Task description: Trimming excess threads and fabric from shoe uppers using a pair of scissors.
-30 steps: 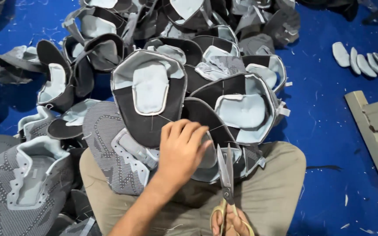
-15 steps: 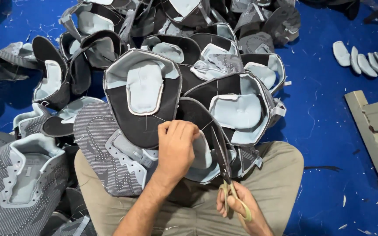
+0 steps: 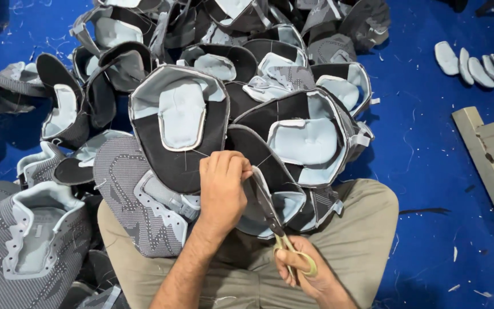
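Head view: your left hand [image 3: 222, 189] closes its grip on the edge of a black and pale blue shoe upper [image 3: 179, 126] resting on your lap, while your right hand [image 3: 310, 274] grips yellow-handled scissors [image 3: 275, 224], blades touching that upper beside your fingers.

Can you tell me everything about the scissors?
The scissors are small, with dark metal blades and yellowish-green loop handles. The right hand holds them by the handles, low over the person's lap. The blades point up and to the left, toward the left hand, which grips the edge of a black and pale blue shoe upper. The blade tips lie close beside that hand; whether they are cutting is unclear.
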